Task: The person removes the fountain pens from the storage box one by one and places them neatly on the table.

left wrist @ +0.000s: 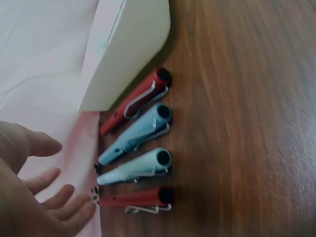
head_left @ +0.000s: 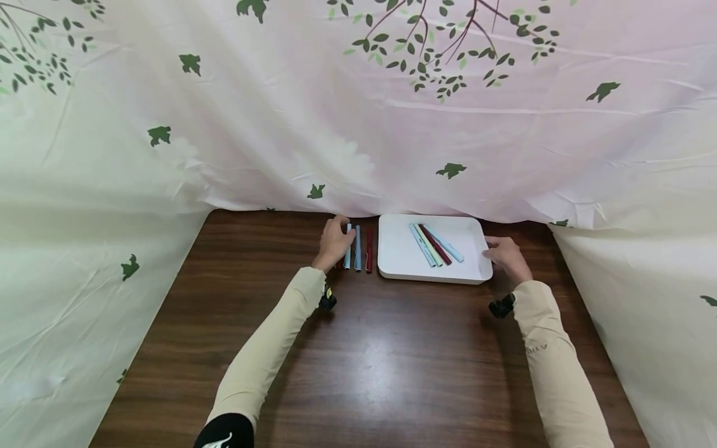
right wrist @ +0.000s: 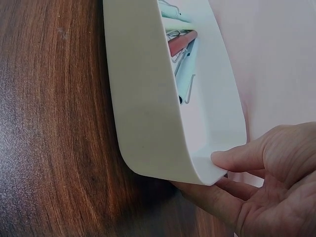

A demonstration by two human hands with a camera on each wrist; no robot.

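My right hand (head_left: pixel 506 256) grips the right end of a white tray (head_left: pixel 394 246), thumb over the rim and fingers outside below it. Inside the tray lie several clip pens: a light green pen (head_left: pixel 427 246), a dark red pen (head_left: pixel 434 244) and two light blue ones. Left of the tray stands a row of capped pens on the table: a red pen (left wrist: pixel 141 101), a blue pen (left wrist: pixel 139 132), a pale blue pen (left wrist: pixel 136 169) and another red pen (left wrist: pixel 136 198). My left hand (head_left: pixel 334 241) hovers at the row's left end, fingers loosely spread and holding nothing.
The brown wooden table (head_left: pixel 370 373) runs back to a pale leaf-printed cloth (head_left: pixel 358 124) hanging close behind the tray and pens. More cloth hangs along both sides. Each wrist wears a small black camera (head_left: pixel 501 306).
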